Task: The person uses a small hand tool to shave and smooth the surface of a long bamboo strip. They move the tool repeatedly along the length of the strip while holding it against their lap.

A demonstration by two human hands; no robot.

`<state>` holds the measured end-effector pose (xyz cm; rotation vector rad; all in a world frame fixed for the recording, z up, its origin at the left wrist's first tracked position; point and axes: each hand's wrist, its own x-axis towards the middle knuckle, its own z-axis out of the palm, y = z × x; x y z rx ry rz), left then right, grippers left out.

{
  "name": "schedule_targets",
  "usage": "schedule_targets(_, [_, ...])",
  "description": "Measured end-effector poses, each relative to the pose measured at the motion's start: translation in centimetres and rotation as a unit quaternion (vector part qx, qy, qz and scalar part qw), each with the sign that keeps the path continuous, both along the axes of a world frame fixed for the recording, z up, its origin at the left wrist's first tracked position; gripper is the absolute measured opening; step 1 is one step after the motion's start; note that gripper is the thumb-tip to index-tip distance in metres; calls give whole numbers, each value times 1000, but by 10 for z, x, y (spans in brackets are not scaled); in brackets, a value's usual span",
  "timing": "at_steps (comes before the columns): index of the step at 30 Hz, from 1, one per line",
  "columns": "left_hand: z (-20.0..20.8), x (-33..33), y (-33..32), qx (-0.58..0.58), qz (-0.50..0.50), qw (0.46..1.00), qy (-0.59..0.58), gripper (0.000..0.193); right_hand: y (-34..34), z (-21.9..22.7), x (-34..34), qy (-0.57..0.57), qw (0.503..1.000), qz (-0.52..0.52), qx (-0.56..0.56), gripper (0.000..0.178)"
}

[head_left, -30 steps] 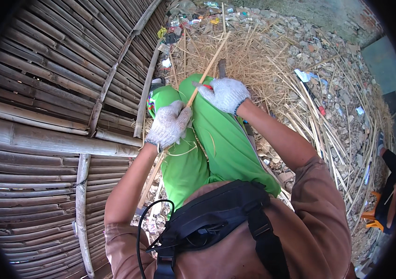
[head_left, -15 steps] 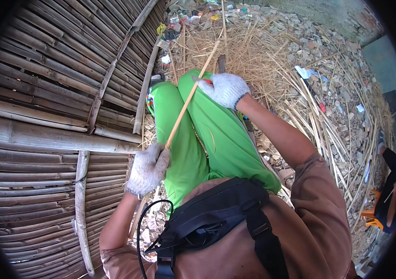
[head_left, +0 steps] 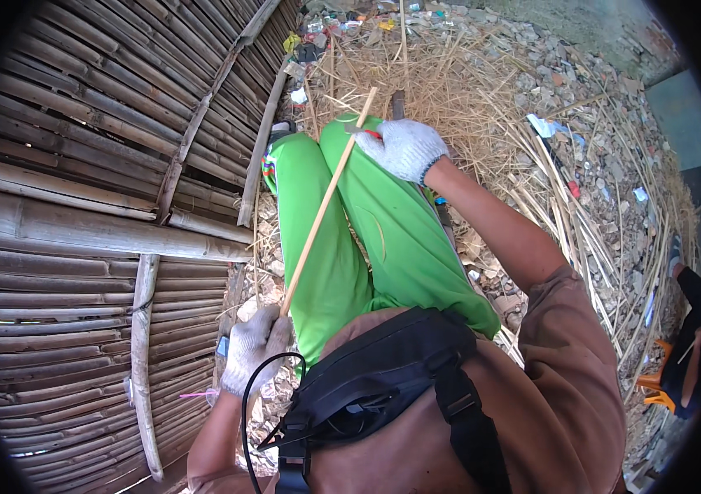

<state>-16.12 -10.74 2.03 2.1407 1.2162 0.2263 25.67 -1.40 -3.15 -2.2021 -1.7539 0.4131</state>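
A long, pale bamboo strip (head_left: pixel 322 210) slants across my green-trousered legs. My gloved left hand (head_left: pixel 252 349), beside my left thigh, is closed around its lower end. Near my right knee, my gloved right hand (head_left: pixel 405 153) is closed on a small knife (head_left: pixel 357 130) with a red part at the handle. Its short blade lies against the strip near the upper end, and the thumb is close to the strip. The gloved fingers hide most of the knife's handle. A thin curled shaving (head_left: pixel 382 235) rests on my right trouser leg.
A slatted bamboo wall (head_left: pixel 79 222) stands close on my left. Straw-like shavings (head_left: pixel 457 99) and rubble cover the ground ahead. Several pale strips (head_left: pixel 569 226) lie at the right. Farther right, another person's dark-clothed limb (head_left: pixel 694 288) shows beside an orange stool (head_left: pixel 655 379).
My left hand has drawn the strip down and back toward me, so less of it sticks out past the knife. My right hand has shifted only slightly.
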Motion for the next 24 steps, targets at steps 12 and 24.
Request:
schedule_targets(12, [-63,188,187,214,-187,951,-118,39,7,0,-5,-13,1000,9,0,85])
schedule_targets(24, [-17,135,123,2,-101,993,-65,33,-1,1,0,-1,1000,-2,-8,90])
